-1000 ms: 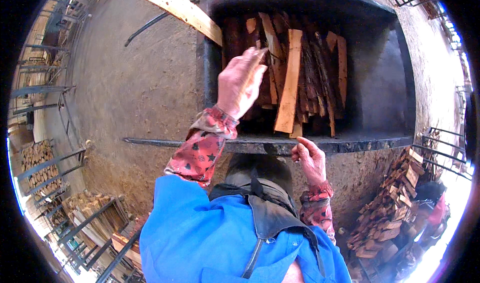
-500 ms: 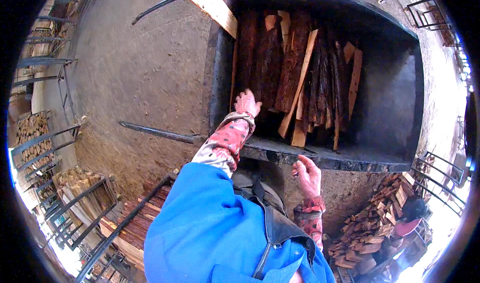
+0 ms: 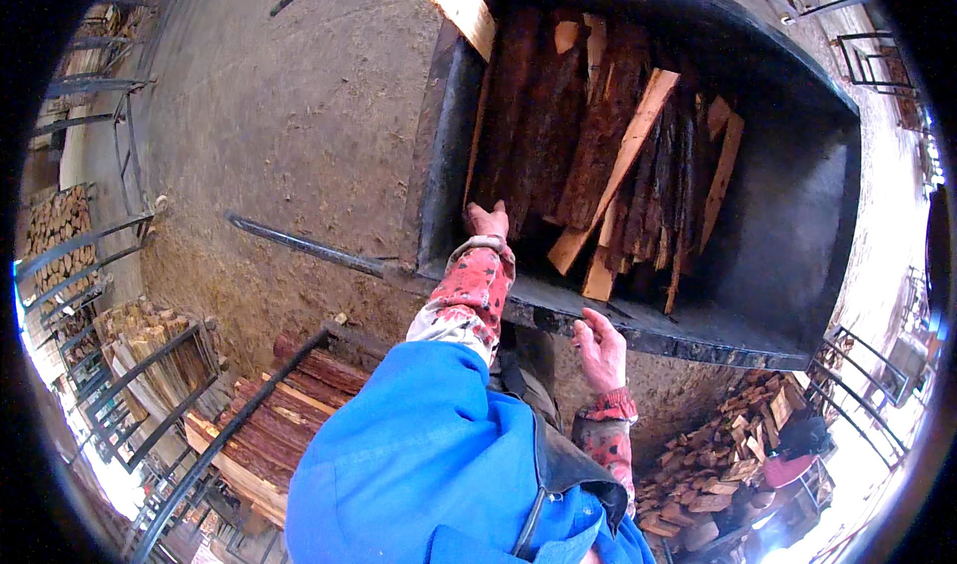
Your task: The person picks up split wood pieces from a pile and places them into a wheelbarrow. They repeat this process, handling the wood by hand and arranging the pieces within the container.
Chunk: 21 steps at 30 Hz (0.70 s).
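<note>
Long bark-covered wood slabs lie side by side in a black metal bin. My left hand reaches into the bin's near left part, at the near ends of the leftmost slabs. Its thumb and a finger show apart, touching or very close to the wood; the other fingers are partly hidden. Outside the near rim, my right hand hovers with loosely bent, parted fingers and nothing in it. A pale sawn strip lies slanted across the slabs. Thinner dark strips sit to its right.
A pale board juts over the bin's far left corner. A black metal bar sticks out left of the bin. Behind me at left is a rack of reddish slabs; at lower right lies a split-wood pile.
My left hand has lowered toward the near ends of the slabs. The pale strip now leans more to the right. My right hand has shifted slightly left, its fingers more spread. The view has shifted a little.
</note>
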Each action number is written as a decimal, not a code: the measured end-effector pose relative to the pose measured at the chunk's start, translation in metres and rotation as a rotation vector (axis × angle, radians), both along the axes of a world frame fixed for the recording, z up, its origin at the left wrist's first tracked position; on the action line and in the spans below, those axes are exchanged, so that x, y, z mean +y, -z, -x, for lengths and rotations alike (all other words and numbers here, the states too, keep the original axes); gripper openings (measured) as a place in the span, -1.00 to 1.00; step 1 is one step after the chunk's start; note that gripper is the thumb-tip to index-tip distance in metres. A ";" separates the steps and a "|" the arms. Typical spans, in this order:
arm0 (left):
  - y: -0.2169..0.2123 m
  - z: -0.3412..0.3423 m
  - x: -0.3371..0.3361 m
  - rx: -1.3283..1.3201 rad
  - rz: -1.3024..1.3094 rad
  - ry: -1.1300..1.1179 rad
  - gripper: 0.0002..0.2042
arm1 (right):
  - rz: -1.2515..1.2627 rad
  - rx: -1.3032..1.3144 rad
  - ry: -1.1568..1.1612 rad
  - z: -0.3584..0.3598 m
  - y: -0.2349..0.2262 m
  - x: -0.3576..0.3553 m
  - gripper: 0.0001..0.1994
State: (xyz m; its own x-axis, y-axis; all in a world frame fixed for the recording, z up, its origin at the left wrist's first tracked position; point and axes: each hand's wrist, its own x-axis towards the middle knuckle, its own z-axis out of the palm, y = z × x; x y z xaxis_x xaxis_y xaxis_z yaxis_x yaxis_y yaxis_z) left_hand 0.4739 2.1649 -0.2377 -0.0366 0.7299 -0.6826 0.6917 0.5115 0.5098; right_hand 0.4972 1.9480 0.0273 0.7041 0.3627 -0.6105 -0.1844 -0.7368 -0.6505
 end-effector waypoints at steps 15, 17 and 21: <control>-0.026 0.014 0.028 -0.236 0.066 0.337 -0.34 | 0.028 0.053 0.006 -0.012 0.012 0.004 -0.67; -0.027 0.015 0.031 -0.313 0.104 0.414 -0.34 | 0.032 0.069 0.020 -0.013 0.009 0.007 -0.66; -0.046 0.016 0.045 -0.445 0.205 0.549 -0.46 | 0.042 0.102 0.061 -0.013 0.007 0.011 -0.65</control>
